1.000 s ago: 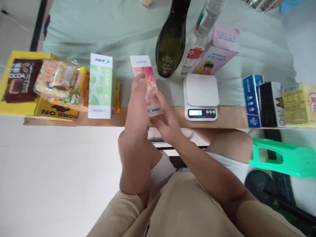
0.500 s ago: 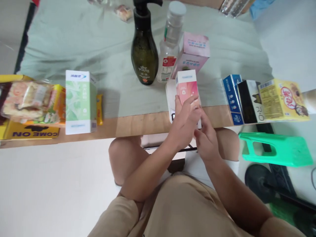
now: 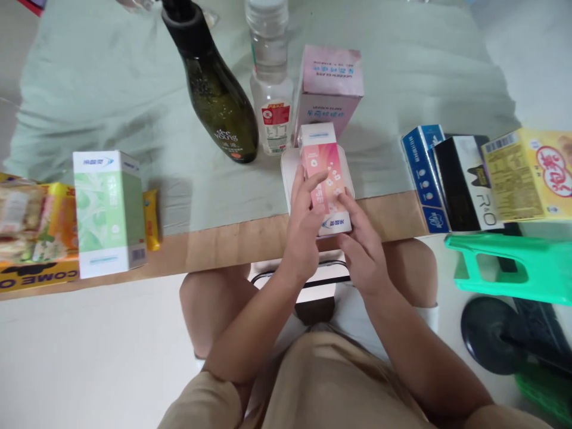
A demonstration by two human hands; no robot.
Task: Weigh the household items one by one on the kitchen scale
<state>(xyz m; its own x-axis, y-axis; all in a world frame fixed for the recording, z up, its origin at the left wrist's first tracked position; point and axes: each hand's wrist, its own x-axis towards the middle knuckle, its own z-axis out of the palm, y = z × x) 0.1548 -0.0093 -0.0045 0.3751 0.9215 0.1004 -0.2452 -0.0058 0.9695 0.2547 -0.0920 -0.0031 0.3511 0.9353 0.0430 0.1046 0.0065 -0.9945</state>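
Where the tabletop (image 3: 250,238) edge runs, green box (image 3: 109,211) stands far left, apart. Dark bottle (image 3: 217,104) and clear bottle (image 3: 271,89) behind. Left hand (image 3: 304,229) and right hand (image 3: 361,253) both clasp pink box (image 3: 324,179), fingers curled on its sides, upright on white scale (image 3: 288,173). Blue box (image 3: 424,176) right.

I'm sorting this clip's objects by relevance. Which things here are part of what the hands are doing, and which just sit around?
In hand:
- pink box, held by left hand and right hand
- white scale under it

Lying about:
- green box
- dark pump bottle
- clear bottle
- pale pink carton
- blue, black and yellow boxes
- green stool
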